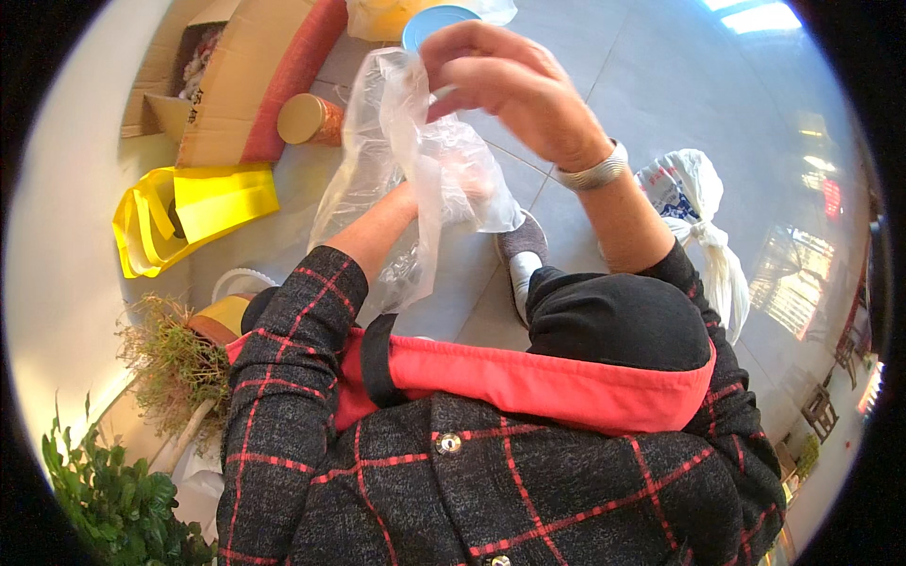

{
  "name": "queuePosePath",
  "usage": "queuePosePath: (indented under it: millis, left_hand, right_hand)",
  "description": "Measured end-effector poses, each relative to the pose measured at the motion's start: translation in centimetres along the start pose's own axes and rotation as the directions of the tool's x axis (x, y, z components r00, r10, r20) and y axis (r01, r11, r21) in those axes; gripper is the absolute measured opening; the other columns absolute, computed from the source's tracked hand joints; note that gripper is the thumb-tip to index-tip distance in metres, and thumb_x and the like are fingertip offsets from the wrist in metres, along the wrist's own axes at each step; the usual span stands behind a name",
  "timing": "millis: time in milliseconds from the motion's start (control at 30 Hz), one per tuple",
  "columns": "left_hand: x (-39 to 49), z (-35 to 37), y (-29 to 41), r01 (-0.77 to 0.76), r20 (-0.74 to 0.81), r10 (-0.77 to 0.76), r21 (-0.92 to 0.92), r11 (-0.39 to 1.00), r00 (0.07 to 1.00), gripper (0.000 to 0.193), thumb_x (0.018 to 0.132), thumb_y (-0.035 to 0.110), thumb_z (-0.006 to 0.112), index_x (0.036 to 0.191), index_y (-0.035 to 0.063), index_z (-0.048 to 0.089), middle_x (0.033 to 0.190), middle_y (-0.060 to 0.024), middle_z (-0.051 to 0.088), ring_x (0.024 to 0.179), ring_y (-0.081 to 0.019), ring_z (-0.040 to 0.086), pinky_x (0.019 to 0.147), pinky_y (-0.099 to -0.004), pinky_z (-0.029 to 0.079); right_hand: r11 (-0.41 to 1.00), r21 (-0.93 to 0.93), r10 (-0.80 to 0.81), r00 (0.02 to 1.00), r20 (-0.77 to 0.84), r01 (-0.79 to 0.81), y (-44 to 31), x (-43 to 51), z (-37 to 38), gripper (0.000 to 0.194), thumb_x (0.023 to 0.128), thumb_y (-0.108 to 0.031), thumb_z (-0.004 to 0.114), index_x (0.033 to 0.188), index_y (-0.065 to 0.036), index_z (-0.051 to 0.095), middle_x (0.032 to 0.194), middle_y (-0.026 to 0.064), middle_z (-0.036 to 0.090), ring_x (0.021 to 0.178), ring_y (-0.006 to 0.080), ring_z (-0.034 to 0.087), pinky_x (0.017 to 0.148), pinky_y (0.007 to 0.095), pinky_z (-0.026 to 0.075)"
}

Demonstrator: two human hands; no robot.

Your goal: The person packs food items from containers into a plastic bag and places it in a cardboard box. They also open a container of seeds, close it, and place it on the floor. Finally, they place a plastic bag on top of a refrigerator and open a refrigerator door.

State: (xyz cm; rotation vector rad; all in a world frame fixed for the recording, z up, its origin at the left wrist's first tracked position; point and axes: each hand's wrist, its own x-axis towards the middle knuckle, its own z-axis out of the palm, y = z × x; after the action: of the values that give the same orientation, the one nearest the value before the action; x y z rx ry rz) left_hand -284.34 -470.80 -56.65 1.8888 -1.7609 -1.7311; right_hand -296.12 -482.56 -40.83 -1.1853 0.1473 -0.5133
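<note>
A clear plastic bag hangs loosely in front of me, crumpled and partly see-through. My left hand is inside it, with the forearm passing behind its film; the folds blur the fingers, so their grip does not show. At the bag's upper right edge, my right hand has its curled fingers and thumb on the film. That hand is blurred by motion, and a silver bracelet circles its wrist. Just beyond the fingers is a round blue lid.
A jar with a gold lid lies beside an open cardboard box. A yellow bag is at left, above a dried potted plant and leafy greenery. Right of my knee sits a knotted white plastic bag on grey floor tiles.
</note>
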Motion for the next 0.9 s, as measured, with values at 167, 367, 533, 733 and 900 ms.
queuePosePath:
  millis: [167, 367, 533, 733, 900]
  left_hand:
    - [1.3, 1.3, 0.5, -0.044, -0.099, 0.051, 0.066, 0.997, 0.994, 0.03, 0.086, 0.028, 0.063, 0.106, 0.0074, 0.069, 0.108, -0.0149, 0.068, 0.102, -0.0298, 0.065, 0.089, -0.0407, 0.051]
    - [1.3, 2.9, 0.2, -0.092, -0.23, 0.116, 0.113, 0.989, 0.966, 0.028, 0.086, 0.026, 0.062, 0.104, 0.0074, 0.071, 0.111, -0.0163, 0.069, 0.104, -0.0314, 0.065, 0.089, -0.0411, 0.052]
    - [1.7, 3.6, -0.3, -0.084, -0.298, 0.131, 0.165, 0.983, 0.946, 0.027, 0.086, 0.025, 0.061, 0.103, 0.0073, 0.072, 0.113, -0.0175, 0.069, 0.106, -0.0327, 0.066, 0.089, -0.0415, 0.053]
    - [4.1, 6.6, -3.4, 0.085, -0.2, -0.033, 0.255, 0.963, 0.979, 0.038, 0.088, 0.031, 0.058, 0.11, 0.004, 0.071, 0.121, -0.0206, 0.066, 0.109, -0.0327, 0.066, 0.094, -0.0404, 0.052]
    - [5.8, 8.4, -4.9, -0.016, -0.249, 0.1, 0.321, 0.947, 0.963, 0.039, 0.087, 0.032, 0.06, 0.109, 0.0028, 0.071, 0.116, -0.021, 0.068, 0.108, -0.0328, 0.067, 0.094, -0.0413, 0.052]
  right_hand:
    - [0.771, -0.333, 0.37, 0.807, -0.461, -0.543, 6.8, -7.1, -7.7, 0.064, 0.094, -0.056, 0.053, 0.125, 0.0, 0.06, 0.114, 0.0156, 0.066, 0.11, 0.0252, 0.063, 0.092, 0.0386, 0.053]
    - [0.62, 0.59, 0.735, 0.645, -0.208, -0.517, 20.4, -10.9, -7.2, 0.087, 0.092, -0.065, 0.052, 0.139, 0.007, 0.046, 0.132, 0.02, 0.058, 0.12, 0.0267, 0.057, 0.105, 0.0381, 0.044]
    - [0.508, 0.695, 0.759, 0.646, -0.081, -0.509, 20.3, -9.1, -4.9, 0.072, 0.095, -0.054, 0.057, 0.134, 0.006, 0.051, 0.131, 0.0166, 0.061, 0.117, 0.0241, 0.06, 0.105, 0.0376, 0.046]
    - [0.687, 0.184, 0.717, 0.697, -0.015, -0.703, 22.0, -6.9, -6.6, 0.037, 0.095, -0.03, 0.06, 0.113, 0.001, 0.068, 0.115, 0.0086, 0.069, 0.101, 0.0165, 0.065, 0.092, 0.0315, 0.05]
    - [0.68, 0.015, 0.727, 0.671, -0.145, -0.733, 24.6, -5.9, -8.8, 0.03, 0.088, -0.015, 0.068, 0.109, 0.006, 0.069, 0.096, 0.0068, 0.071, 0.086, 0.0128, 0.064, 0.08, 0.0268, 0.052]
